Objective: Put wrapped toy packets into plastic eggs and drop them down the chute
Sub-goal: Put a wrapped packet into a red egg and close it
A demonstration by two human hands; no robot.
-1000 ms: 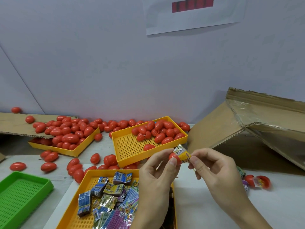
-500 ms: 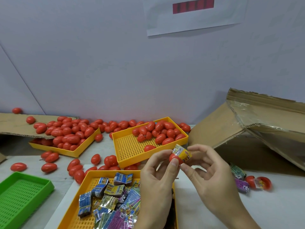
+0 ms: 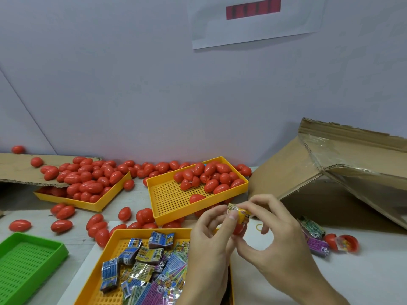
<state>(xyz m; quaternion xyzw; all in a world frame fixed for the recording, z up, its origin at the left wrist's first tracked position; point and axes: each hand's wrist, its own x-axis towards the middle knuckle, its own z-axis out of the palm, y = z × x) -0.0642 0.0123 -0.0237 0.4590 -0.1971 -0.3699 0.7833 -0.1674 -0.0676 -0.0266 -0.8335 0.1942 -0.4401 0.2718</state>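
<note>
**Operator:** List the stock, left to right, and state how it handles.

**Technician:** A green tray [image 3: 26, 260] sits at the near left of the surface [image 3: 363, 271]. Beyond it, a yellow tray [image 3: 88, 205] holds a heap of red plastic eggs [image 3: 88, 183], with more loose around it. The eggs look hard, smooth and light; judge them prone to roll and to slip under a loose pinch. Grip across the widest part, not at the tips.

**Operator:** And the packets?

**Technician:** The near yellow tray [image 3: 105, 271] holds the wrapped toy packets [image 3: 143, 260]. The film is glossy and crinkled, so expect a soft, springy, nearly weightless item. Take one by its flat faces; the corners fold.

**Operator:** State of the hands?

**Technician:** The left hand [image 3: 209, 245] holds a red egg half [image 3: 239, 228], and its thumb presses on a yellow packet [image 3: 241, 215] at the half's mouth. The right hand [image 3: 277, 243] pinches the same packet from the far side, fingers curled around it. The packet stands mostly proud of the egg, so the insertion is judged incomplete. Whether the egg's other half is attached cannot be told.

**Operator:** Destination?

**Technician:** The cardboard chute [image 3: 352, 172] slopes at the right. At its foot lie two stray packets [image 3: 315, 236] and an opened egg [image 3: 343, 241].
</note>
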